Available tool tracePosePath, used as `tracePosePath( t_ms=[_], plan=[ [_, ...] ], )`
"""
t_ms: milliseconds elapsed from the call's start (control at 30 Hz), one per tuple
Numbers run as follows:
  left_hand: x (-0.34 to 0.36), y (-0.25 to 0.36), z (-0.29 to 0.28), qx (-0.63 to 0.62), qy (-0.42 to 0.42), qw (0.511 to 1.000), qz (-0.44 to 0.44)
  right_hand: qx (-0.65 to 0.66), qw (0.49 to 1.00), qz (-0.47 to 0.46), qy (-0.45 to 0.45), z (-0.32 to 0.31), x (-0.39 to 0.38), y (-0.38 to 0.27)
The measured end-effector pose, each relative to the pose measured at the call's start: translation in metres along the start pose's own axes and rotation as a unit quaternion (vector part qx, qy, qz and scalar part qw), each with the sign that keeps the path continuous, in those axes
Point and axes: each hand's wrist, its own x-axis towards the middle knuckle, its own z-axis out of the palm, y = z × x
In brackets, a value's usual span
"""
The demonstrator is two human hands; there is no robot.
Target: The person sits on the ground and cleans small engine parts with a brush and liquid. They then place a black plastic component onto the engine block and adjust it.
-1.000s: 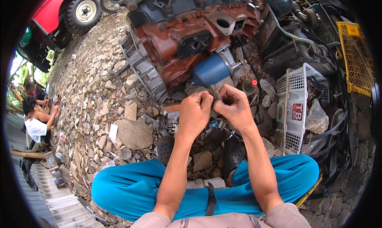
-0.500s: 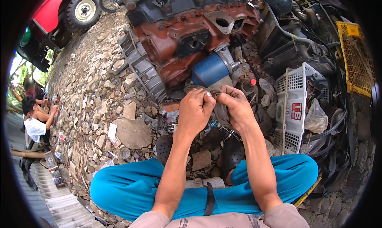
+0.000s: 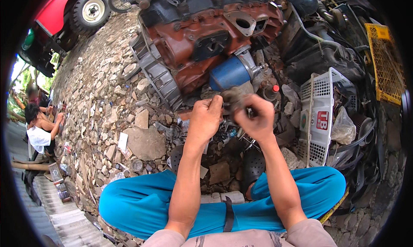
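Observation:
In front of the engine, my left hand (image 3: 205, 118) is closed, thumb pressed to its curled fingers, at a small dark thing I cannot make out. Close beside it, my right hand (image 3: 257, 117) is curled and smeared by motion. A dirty grey-brown rag (image 3: 234, 98), blurred too, is bunched between the hands and gripped by the right one. Just beyond them lies the blue cylindrical oil filter (image 3: 230, 74), fixed to the side of the rusty-red engine block (image 3: 185, 46). Loose metal parts lie below my hands, partly hidden by them.
On the right, a white plastic basket (image 3: 316, 118) stands near a yellow crate (image 3: 384, 62) and dark engine parts. A bottle with a red cap (image 3: 271, 92) stands past my right hand. Stony ground (image 3: 107, 105) spreads leftward, where two people sit. A red vehicle (image 3: 51, 14) is farther off.
My hands have moved slightly apart. The right hand has turned and blurred, and the rag that hung below it is now bunched up between the hands. The left hand has shifted a little left.

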Motion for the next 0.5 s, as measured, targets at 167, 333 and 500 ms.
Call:
tracePosePath(
  t_ms=[167,333,500],
  plan=[
    [-0.004,0.014,-0.008,0.068,0.046,0.995,0.06,0.235,0.939,0.23,0.101,-0.021,0.005,-0.003],
    [-0.01,0.026,-0.002,0.124,0.07,0.978,0.149,0.232,0.941,0.243,0.034,-0.019,0.015,-0.019],
    [-0.015,0.034,0.007,0.173,0.093,0.965,0.174,0.228,0.936,0.267,-0.016,-0.012,0.014,-0.028]
  ],
)
